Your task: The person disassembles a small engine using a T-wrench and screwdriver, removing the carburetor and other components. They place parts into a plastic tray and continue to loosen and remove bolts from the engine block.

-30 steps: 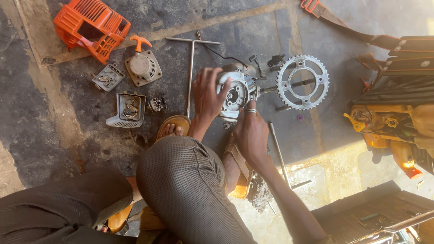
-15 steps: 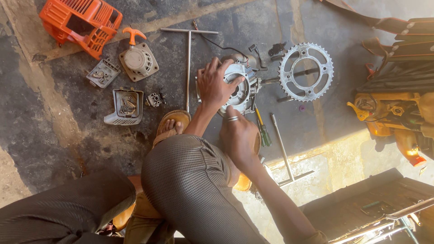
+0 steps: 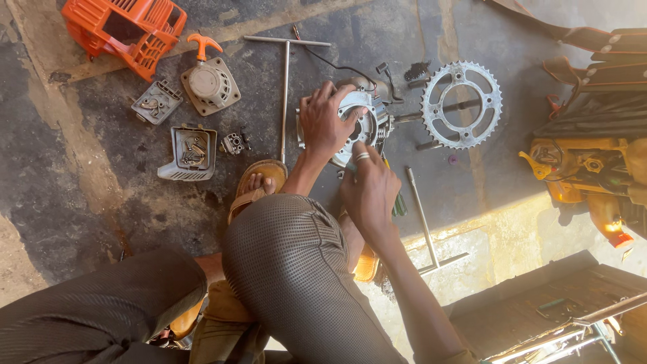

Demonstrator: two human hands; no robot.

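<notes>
Engine block (image 3: 367, 121): lay on the concrete floor (image 3: 121, 195), just ahead of the person's sandalled foot (image 3: 259, 180).
Left hand (image 3: 325, 123): fingers spread, palm pressed over the block's round metal cover.
Right hand (image 3: 369, 190): closed around a slim tool at the block's near edge; a ring on one finger; the tool tip was hidden.
Sprocket (image 3: 461, 104): flat on the floor, just right of the block.
T-handle wrench (image 3: 286, 87): lay left of the block.
Orange housing (image 3: 125, 30): far left, well apart.
Recoil starter (image 3: 209, 79): beside the housing.
</notes>
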